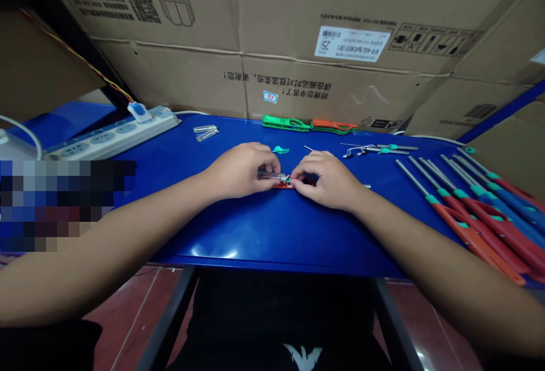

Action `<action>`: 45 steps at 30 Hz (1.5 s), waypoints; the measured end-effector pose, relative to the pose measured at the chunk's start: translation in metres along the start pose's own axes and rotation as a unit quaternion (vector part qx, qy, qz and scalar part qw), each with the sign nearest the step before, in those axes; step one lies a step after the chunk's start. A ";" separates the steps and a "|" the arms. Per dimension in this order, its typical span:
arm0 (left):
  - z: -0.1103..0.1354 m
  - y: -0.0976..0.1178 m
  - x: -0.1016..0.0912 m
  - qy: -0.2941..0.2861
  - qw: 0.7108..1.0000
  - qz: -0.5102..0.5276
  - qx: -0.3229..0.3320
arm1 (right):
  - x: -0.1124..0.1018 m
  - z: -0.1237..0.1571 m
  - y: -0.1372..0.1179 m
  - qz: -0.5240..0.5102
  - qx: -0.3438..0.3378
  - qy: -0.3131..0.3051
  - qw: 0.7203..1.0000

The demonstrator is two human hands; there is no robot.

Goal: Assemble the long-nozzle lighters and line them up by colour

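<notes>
Both my hands meet at the middle of the blue table [264, 229]. My left hand [240, 169] is closed around a thin metal tube [272, 176] that points to the right. My right hand [327, 181] pinches a red lighter shell [284, 185] lying flat under the tube's tip. The fingertips of both hands nearly touch there. A small teal plastic part [280, 149] lies just behind my hands.
Several finished long-nosed lighters [477, 218], red and blue, lie in a row at the right. Loose tube-and-wire parts [378, 149], green and orange shells [309, 125], clear tubes [205, 131] and a power strip [114, 135] sit farther back. Cardboard boxes [272, 36] wall off the rear.
</notes>
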State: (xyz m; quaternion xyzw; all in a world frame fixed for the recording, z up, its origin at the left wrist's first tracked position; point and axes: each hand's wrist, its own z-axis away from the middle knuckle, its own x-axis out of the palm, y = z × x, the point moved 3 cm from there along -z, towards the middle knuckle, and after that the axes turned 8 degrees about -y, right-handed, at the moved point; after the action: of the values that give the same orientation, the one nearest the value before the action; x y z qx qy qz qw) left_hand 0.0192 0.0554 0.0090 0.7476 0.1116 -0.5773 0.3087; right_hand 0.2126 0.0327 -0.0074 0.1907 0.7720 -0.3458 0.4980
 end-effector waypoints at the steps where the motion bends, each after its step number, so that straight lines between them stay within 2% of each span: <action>1: 0.000 0.000 0.000 0.000 1.000 0.000 0.002 | 0.000 0.000 0.000 0.001 0.001 0.000 1.000; 20: 0.001 0.003 0.001 0.023 0.999 0.031 -0.006 | -0.002 0.002 0.001 0.002 -0.009 0.002 1.000; 36: 0.001 0.004 0.000 0.020 0.999 0.034 -0.017 | -0.004 0.004 0.005 -0.050 0.018 0.033 0.998; 45: 0.001 0.005 0.001 0.022 0.999 0.036 -0.010 | -0.004 0.004 0.002 -0.020 0.010 0.036 0.999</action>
State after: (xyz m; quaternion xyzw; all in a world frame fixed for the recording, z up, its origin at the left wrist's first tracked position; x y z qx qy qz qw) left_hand 0.0214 0.0508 0.0100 0.7610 0.0969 -0.5477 0.3339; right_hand 0.2178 0.0313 -0.0058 0.1923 0.7895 -0.3568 0.4610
